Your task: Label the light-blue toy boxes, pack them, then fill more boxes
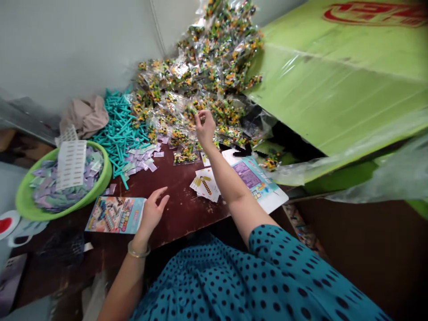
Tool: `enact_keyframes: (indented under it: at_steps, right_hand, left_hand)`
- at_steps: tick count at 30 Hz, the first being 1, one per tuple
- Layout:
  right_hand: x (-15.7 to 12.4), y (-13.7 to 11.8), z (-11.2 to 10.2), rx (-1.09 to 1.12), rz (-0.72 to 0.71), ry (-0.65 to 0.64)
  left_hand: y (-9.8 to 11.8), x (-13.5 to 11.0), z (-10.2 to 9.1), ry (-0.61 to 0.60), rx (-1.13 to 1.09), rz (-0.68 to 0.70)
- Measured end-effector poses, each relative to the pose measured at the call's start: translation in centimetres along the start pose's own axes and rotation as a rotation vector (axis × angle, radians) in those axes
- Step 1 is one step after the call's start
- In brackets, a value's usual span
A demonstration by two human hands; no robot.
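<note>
My right hand reaches far across the dark red table to a big heap of clear bags of small coloured pieces. Its fingertips are pinched on the top of one bag at the heap's near edge. My left hand rests on the table with its fingers loosely spread, holding nothing, its edge beside a colourful flat printed box. Printed leaflets lie between my arms, and a white and blue printed sheet lies to the right of my forearm.
A green bowl at the left holds small purple packets and a white perforated card. Teal plastic sticks are piled behind it, with loose purple packets nearby. A large green cardboard box with plastic film leans in from the right.
</note>
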State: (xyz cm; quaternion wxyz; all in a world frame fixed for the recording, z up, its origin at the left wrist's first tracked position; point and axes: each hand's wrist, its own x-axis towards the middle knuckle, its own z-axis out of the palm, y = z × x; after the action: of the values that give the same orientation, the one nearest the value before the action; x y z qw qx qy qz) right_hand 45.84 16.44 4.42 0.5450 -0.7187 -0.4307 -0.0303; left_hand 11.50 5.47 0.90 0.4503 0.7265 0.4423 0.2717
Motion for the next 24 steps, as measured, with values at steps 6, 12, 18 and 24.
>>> enact_keyframes:
  at_steps: [6,12,18,24]
  right_hand:
    - [-15.8,-5.3,-0.2,0.421,-0.069,-0.884]
    - [-13.8,-2.7,5.0,-0.342,-0.212,-1.003]
    - [-9.4,-2.4,13.1,-0.413,-0.313,-0.92]
    - [-10.7,-0.8,13.4,-0.445,-0.291,-0.912]
  left_hand:
    - [0.1,3.0,1.3,0.158,-0.991,-0.374]
    - [-2.4,1.7,1.2,0.158,-1.215,-0.901]
    - [-2.8,-0.1,1.9,0.169,-1.138,-0.791]
    - [-2.7,1.8,1.2,0.222,-1.134,-0.699]
